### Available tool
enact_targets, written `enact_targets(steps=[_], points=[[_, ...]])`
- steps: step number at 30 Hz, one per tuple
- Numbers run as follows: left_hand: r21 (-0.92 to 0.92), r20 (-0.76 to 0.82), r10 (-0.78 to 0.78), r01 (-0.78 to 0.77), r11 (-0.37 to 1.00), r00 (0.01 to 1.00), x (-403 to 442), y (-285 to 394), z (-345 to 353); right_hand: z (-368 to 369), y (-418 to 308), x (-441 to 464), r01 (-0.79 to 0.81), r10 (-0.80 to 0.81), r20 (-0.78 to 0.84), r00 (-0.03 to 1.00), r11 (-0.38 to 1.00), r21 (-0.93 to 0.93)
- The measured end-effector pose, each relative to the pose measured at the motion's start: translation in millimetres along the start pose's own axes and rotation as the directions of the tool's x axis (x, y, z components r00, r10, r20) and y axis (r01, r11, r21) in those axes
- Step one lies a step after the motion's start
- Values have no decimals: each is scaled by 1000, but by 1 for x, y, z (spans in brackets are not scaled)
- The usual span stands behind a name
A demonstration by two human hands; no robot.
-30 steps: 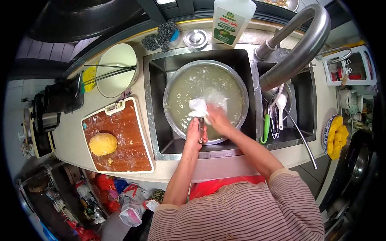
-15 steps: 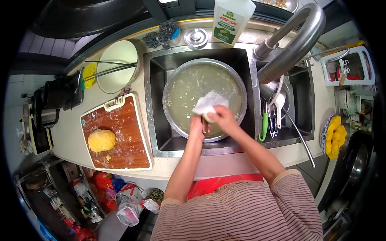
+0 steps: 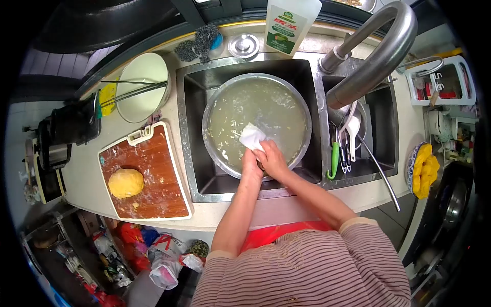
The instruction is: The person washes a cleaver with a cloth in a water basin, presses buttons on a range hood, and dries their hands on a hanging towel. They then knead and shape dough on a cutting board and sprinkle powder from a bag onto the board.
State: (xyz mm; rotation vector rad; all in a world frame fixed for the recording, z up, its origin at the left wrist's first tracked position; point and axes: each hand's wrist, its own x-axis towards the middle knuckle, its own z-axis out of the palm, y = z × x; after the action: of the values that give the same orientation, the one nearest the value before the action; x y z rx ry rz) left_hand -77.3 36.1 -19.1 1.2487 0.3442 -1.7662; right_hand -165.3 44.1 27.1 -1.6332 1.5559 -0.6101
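White cloth point(image 3: 251, 137) is bunched over the near half of the metal basin point(image 3: 206, 123). Right hand point(image 3: 273, 160) has fingers closed on it; left hand point(image 3: 250, 163) adjoins, grip undeterminable. Basin contains cloudy water point(image 3: 238, 105); adjacent sink compartment point(image 3: 384, 128) contains utensils point(image 3: 352, 135).

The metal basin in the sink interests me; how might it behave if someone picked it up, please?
The metal basin would probably be heavy, since it holds a wide pool of cloudy water. That would likely slosh if tilted. Its smooth metal rim might feel slippery.
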Motion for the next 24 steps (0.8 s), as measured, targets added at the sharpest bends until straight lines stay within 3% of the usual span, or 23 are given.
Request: enact_targets(steps=[3, 6, 11, 14, 15, 16, 18, 19, 22, 24], points=[[25, -39, -7, 8, 1000, 999, -1, -2, 3, 1, 5, 29, -70, 84, 110, 990, 989, -130], [39, -5, -21, 21, 999, 1000, -7, 7, 7, 6, 1, 35, -86, 88, -41, 995, 996, 31], [-95, 101, -30, 40, 995, 994, 2, 28, 18, -2, -14, -6, -85, 86, -11, 996, 996, 34], [-100, 73, -38, 45, 994, 997, 5, 27, 32, -2, 3, 15, -121, 120, -54, 991, 992, -25], [-183, 124, -44, 67, 981, 991, 7, 26, 34, 0, 14, 31, -173, 169, -95, 981, 984, -31], [-218, 287, -51, 117, 969, 957, 20, 23, 25, -4, 16, 45, -224, 218, -133, 967, 974, -34], [-256, 577, -43, 231, 939, 815, 27, 29, 15, -8, 17, 51, -257, 268, -73, 961, 957, 131], [-150, 230, -4, 39, 988, 973, 25, 27, 25, -7, 16, 52, -234, 250, -88, 964, 960, 156], [-47, 91, -15, 19, 999, 996, 23, 35, 35, -9, -6, 33, -155, 181, -164, 970, 975, 162], [-21, 113, -11, 13, 1000, 994, 20, 33, 33, -10, -11, 21, -121, 148, -156, 977, 978, 173]])
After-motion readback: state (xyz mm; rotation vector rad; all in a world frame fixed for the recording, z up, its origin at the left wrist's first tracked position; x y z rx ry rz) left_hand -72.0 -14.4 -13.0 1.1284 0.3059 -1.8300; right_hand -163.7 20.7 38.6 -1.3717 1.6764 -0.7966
